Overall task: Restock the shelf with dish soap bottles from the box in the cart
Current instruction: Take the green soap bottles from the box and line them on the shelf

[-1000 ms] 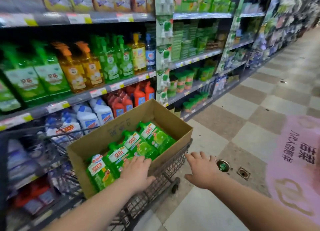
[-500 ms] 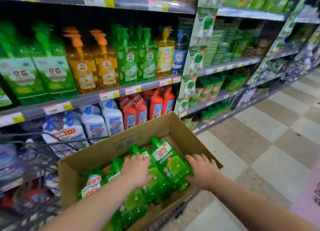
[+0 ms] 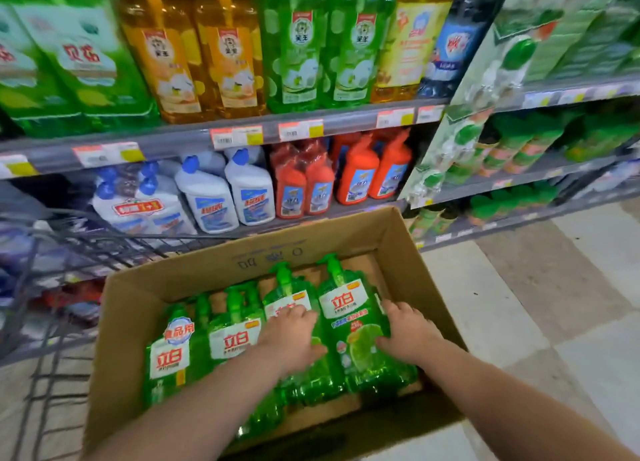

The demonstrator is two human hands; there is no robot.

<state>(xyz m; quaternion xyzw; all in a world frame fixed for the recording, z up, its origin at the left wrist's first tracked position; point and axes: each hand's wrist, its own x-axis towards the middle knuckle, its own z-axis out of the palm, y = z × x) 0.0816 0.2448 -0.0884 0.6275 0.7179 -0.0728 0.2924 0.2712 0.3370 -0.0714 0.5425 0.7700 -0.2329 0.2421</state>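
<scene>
The left grip (image 3: 294, 336) lies flat, fingers straight, on a neighbouring bottle (image 3: 280, 299). The right grip (image 3: 405, 332) clasps the side of the rightmost dish soap bottle (image 3: 349, 322). Both bottles lie in the box (image 3: 173, 280) in the cart (image 3: 69, 253), before the shelf (image 3: 329, 121).

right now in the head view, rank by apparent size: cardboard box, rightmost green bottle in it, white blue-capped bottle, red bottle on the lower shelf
1. cardboard box
2. rightmost green bottle
3. white bottle and red bottle: look alike, farther away, unranked
</scene>
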